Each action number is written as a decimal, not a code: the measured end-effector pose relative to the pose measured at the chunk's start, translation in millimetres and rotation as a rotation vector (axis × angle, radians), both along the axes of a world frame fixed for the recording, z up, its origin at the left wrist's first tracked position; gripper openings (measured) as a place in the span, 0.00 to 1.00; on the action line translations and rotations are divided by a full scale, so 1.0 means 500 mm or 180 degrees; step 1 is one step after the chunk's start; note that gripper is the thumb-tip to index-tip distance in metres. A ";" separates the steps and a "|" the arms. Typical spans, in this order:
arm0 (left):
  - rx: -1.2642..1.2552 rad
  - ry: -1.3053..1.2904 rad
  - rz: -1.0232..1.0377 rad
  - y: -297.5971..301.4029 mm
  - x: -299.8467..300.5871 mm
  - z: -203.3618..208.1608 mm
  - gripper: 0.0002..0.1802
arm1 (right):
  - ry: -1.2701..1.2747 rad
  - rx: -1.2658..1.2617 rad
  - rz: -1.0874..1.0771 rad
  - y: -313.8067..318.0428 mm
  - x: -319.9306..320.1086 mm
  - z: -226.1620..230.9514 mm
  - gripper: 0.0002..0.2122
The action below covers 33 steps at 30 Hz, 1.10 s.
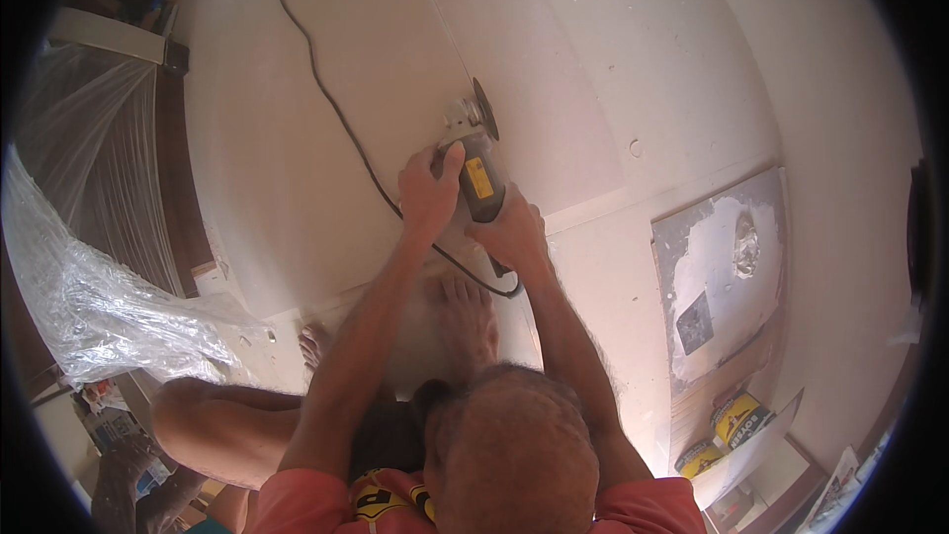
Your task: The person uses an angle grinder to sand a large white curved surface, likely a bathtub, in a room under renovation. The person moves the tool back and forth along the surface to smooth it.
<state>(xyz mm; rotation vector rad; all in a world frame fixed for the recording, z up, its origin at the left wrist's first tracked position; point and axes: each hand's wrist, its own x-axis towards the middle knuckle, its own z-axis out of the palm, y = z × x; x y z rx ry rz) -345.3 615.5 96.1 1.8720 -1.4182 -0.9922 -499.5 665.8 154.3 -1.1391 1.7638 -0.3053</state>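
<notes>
Both my hands hold a dark angle grinder (479,176) with a yellow label, over a pale, dusty board (326,198). My left hand (430,196) wraps the left side of its body near the gear head, thumb on top. Farther back, my right hand (514,227) grips the rear of the body. The thin cutting disc (486,109) stands nearly edge-on at the far end, close to a straight line that runs away across the board. Whether the disc touches the board, I cannot tell. A black power cord (341,124) loops from the handle and runs to the far left.
My bare foot (468,321) is just behind the grinder. Clear plastic sheeting (119,307) drapes at the left. At the right lies a flat panel (707,257) smeared with white paste and holding a dark square blade (695,324). Yellow-labelled containers (739,420) stand nearby.
</notes>
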 end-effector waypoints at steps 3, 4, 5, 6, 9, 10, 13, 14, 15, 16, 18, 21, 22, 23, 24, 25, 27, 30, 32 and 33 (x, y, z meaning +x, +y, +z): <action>0.0050 -0.0050 0.0008 -0.004 -0.001 0.003 0.38 | -0.0018 0.0063 0.0007 -0.006 0.000 0.002 0.30; 0.0082 -0.0029 0.0005 -0.005 -0.001 0.001 0.38 | 0.0006 0.0085 0.0006 -0.007 0.001 0.002 0.30; 0.0114 -0.0008 0.0001 -0.006 -0.002 -0.001 0.38 | 0.0029 0.0108 0.0005 -0.007 0.001 0.002 0.30; 0.0112 -0.0028 0.0005 -0.005 -0.002 -0.004 0.38 | 0.0071 0.0044 0.0006 -0.005 0.001 -0.005 0.31; 0.0079 -0.0088 0.0025 0.002 0.000 -0.013 0.38 | 0.0110 -0.0041 0.0001 0.008 0.000 -0.018 0.33; 0.0070 -0.0098 0.0040 0.005 0.000 -0.012 0.38 | 0.0075 0.0020 -0.0002 0.008 0.000 -0.013 0.33; 0.0070 -0.0051 0.0046 0.013 0.000 -0.005 0.38 | 0.0033 0.0159 -0.0016 0.009 0.000 -0.001 0.33; 0.0077 -0.0022 0.0041 0.015 -0.001 -0.002 0.38 | 0.0030 0.0200 -0.0023 0.011 0.000 0.001 0.32; 0.0069 -0.0034 0.0023 0.018 -0.001 0.000 0.37 | 0.0039 0.0144 -0.0025 0.015 0.000 -0.001 0.32; 0.0059 -0.0043 0.0005 0.020 -0.002 0.003 0.37 | 0.0050 0.0085 -0.0028 0.020 -0.001 -0.004 0.32; 0.0032 0.0004 0.0010 0.023 -0.005 0.008 0.37 | 0.0062 0.0048 -0.0031 0.024 -0.002 -0.007 0.32; 0.0005 0.0130 0.0034 0.024 -0.007 0.012 0.36 | 0.0057 0.0074 -0.0032 0.021 -0.002 -0.006 0.32; 0.0016 0.0147 0.0007 0.021 -0.004 0.010 0.36 | 0.0052 0.0063 -0.0033 0.020 -0.002 -0.007 0.32; 0.0027 0.0163 -0.0020 0.018 -0.002 0.007 0.36 | 0.0047 0.0052 -0.0034 0.019 -0.001 -0.008 0.32; 0.0019 0.0083 0.0006 0.018 -0.003 0.005 0.36 | 0.0034 0.0059 -0.0028 0.017 -0.001 -0.007 0.32; 0.0011 0.0005 0.0028 0.017 -0.005 0.003 0.35 | 0.0023 0.0067 -0.0027 0.015 -0.002 -0.007 0.32; -0.0012 -0.0058 0.0053 0.016 -0.008 0.001 0.35 | 0.0004 0.0103 -0.0032 0.013 -0.003 -0.006 0.32; -0.0005 -0.0030 0.0047 0.018 -0.007 -0.001 0.36 | 0.0012 0.0141 -0.0039 0.015 -0.003 -0.006 0.32; 0.0057 -0.0024 0.0012 0.022 -0.004 -0.002 0.36 | 0.0067 0.0090 -0.0032 0.023 -0.001 -0.003 0.32; 0.0032 -0.0036 0.0023 0.026 -0.004 -0.002 0.37 | 0.0074 0.0094 -0.0017 0.025 -0.002 -0.002 0.32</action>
